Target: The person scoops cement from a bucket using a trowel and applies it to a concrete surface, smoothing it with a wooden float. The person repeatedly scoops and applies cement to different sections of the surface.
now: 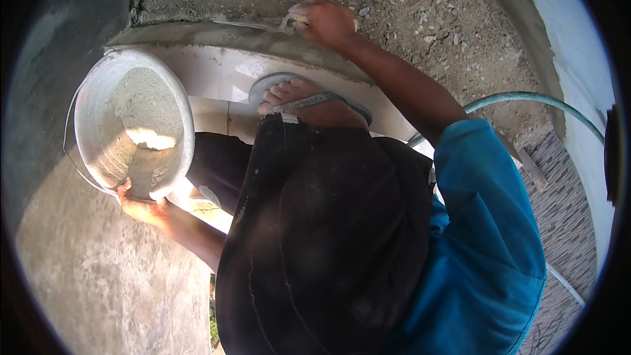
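Observation:
My left hand (141,208) grips the near rim of a pale bucket (183,102), thumb over the edge. The bucket is tilted, and grey wet mortar (146,95) lies inside it, with a sunlit patch. At the far side, my right hand (327,21) is closed around the handle of a plastering trowel (253,25). Its thin blade shows nearly edge-on, along the top of a grey mortared ledge (197,34). Whether the whole blade touches the mortar is hard to tell. Below the ledge, my sandalled foot (305,100) stands between the two hands.
Rough, gravelly ground (420,10) stretches beyond the ledge. A green hose (532,96) curves across at the right, near a pale wall (565,20). A grey plastered wall (52,79) rises on the left. A wire handle (68,138) hangs off the bucket's left side.

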`<state>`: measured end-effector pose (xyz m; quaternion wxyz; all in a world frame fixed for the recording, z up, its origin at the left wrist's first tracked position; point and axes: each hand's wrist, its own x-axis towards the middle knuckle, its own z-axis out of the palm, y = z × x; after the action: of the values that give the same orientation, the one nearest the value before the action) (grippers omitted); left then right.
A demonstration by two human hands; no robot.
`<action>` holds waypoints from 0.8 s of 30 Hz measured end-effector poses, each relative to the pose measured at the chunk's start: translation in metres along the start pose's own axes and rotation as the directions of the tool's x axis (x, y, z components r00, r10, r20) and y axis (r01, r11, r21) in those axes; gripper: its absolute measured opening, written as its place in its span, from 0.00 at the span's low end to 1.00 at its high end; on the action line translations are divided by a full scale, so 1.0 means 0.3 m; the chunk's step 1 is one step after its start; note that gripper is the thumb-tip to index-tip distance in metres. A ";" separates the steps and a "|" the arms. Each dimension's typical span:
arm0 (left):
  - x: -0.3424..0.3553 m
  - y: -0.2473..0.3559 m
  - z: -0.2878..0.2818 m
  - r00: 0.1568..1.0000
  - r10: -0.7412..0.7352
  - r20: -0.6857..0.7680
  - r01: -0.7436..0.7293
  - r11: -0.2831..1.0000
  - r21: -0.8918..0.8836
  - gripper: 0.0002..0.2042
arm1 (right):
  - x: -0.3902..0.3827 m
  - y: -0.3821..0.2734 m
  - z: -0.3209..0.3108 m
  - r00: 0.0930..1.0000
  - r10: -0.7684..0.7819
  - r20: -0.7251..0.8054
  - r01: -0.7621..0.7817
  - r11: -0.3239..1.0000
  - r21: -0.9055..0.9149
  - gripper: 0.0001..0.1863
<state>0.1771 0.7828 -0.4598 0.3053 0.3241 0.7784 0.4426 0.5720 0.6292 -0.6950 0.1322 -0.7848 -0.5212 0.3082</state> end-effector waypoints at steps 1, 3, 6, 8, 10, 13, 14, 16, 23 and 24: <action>-0.002 0.002 0.001 1.000 0.002 0.006 -0.002 1.000 -0.003 0.22 | 0.004 -0.010 0.006 1.000 -0.012 -0.015 0.012 1.000 0.009 0.20; -0.010 0.002 0.008 1.000 0.006 0.019 -0.005 1.000 -0.009 0.22 | 0.011 -0.039 0.005 0.998 -0.036 -0.045 0.037 0.999 0.025 0.19; -0.017 0.010 0.013 1.000 -0.011 -0.007 0.011 1.000 0.001 0.23 | 0.014 -0.097 -0.038 1.000 -0.023 0.006 0.022 0.995 0.096 0.18; -0.002 0.000 -0.005 1.000 0.007 0.000 -0.007 1.000 0.017 0.23 | 0.005 -0.135 -0.072 1.000 -0.023 0.009 0.022 0.996 0.091 0.18; -0.001 -0.003 0.004 1.000 0.003 -0.007 -0.002 1.000 0.026 0.23 | -0.012 -0.153 -0.097 0.999 -0.042 -0.008 0.043 0.993 0.107 0.18; -0.009 0.000 0.012 0.999 -0.022 -0.025 0.023 1.000 0.018 0.22 | -0.052 -0.153 -0.130 0.994 -0.096 -0.050 0.103 0.983 0.150 0.18; 0.000 -0.004 0.004 1.000 -0.027 -0.009 0.027 1.000 0.000 0.22 | -0.064 -0.154 -0.140 0.993 -0.106 -0.060 0.114 0.983 0.144 0.18; 0.004 -0.003 -0.004 0.999 -0.031 0.015 0.031 0.999 -0.018 0.21 | -0.088 -0.156 -0.164 0.994 -0.093 -0.052 0.100 0.982 0.163 0.18; 0.033 -0.017 -0.031 0.999 0.008 0.052 -0.008 1.000 -0.008 0.23 | -0.140 -0.100 -0.161 0.990 -0.066 -0.121 0.074 0.995 0.059 0.17; 0.032 -0.008 -0.024 0.997 -0.015 0.076 0.018 0.999 -0.037 0.23 | -0.146 -0.100 -0.153 0.986 -0.082 -0.147 0.089 0.995 0.038 0.16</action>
<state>0.1654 0.7858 -0.4607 0.3444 0.3284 0.7603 0.4421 0.5668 0.6076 -0.6285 0.2005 -0.7790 -0.5362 0.2558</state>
